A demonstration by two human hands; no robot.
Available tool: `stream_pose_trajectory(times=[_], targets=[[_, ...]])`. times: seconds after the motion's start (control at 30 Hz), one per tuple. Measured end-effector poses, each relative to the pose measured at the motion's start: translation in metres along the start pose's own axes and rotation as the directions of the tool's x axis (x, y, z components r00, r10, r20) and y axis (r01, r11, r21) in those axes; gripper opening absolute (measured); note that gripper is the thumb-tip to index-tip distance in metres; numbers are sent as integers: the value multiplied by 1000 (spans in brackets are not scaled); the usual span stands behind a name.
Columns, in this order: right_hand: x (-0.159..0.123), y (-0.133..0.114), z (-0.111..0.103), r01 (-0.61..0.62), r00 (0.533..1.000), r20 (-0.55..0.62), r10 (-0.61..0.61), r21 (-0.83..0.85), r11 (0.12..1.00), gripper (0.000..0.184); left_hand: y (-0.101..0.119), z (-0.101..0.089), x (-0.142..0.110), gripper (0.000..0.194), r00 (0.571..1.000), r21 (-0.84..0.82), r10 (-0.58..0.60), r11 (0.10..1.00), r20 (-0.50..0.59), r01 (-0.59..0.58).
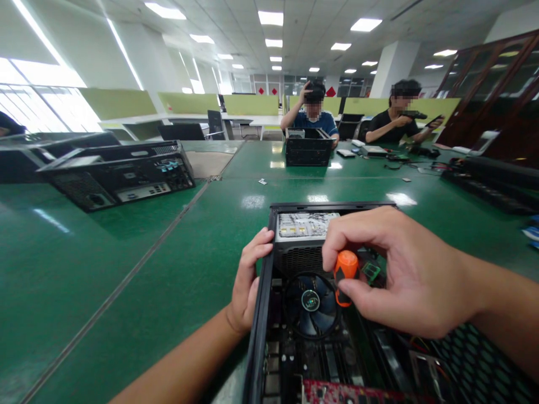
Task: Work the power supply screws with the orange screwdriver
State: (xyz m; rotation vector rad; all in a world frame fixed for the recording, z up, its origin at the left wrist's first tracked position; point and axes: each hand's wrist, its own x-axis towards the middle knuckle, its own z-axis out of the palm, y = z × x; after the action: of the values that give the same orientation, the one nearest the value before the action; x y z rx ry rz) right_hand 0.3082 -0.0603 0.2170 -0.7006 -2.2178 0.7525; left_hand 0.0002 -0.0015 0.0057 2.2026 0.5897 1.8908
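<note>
1. Pinching the orange-and-black screwdriver (347,264) between thumb and fingers, the right hand (406,280) has it roughly upright over the insides of the open computer case (261,303), just beside the cooler fan (310,301). Can't see the tip from here, so no clue what it's touching, if anything.

2. Biggest worry imo: a slip. If that tip isn't seated in something, a bit of push could skate it across the motherboard and scratch it. Pretty tight down there.

3. Fan's right next to the handle too. Tilt it carelessly and you could knock a blade.

4. Also watch the small green board (371,272), partly behind the right hand. A knuckle could bump it.

5. The left hand (248,280) has its fingers loosely spread against the case's outer left wall, fingertips at the top edge. I can't see it wrapped around anything, so a hard twist might scoot the case over that shiny green counter (177,280).

6. Dropping the driver would suck, since the red card (349,393) sits nearby in the case.

7. Bare fingers, no wrist strap that I can spot, so static's maybe a risk.
</note>
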Motion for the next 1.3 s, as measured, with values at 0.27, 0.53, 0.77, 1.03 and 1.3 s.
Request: stream_pose_trajectory(times=[0.27, 0.53, 0.77, 1.03, 1.3], targets=[[2, 0, 0, -6, 1000, 29, 7, -35, 999, 19, 1, 0, 1, 51, 1000, -2, -2, 1000, -5, 2], [-1, 0, 1, -14, 999, 43, 16, -37, 999, 19, 3, 0, 3, 54, 999, 22, 27, 999, 24, -27], [6, -4, -6, -48, 995, 82, 53, -65, 997, 8, 4, 1, 3, 54, 1000, 9, 18, 1000, 20, -19], [15, -17, -11, -144, 980, 128, 152, -73, 987, 10, 3, 0, 3, 53, 1000, 10, 25, 1000, 17, -25], [4, -3, -12, -160, 981, 110, 160, -14, 987, 29, -1, -1, -3, 50, 1000, 6, -15, 1000, -4, 15]])
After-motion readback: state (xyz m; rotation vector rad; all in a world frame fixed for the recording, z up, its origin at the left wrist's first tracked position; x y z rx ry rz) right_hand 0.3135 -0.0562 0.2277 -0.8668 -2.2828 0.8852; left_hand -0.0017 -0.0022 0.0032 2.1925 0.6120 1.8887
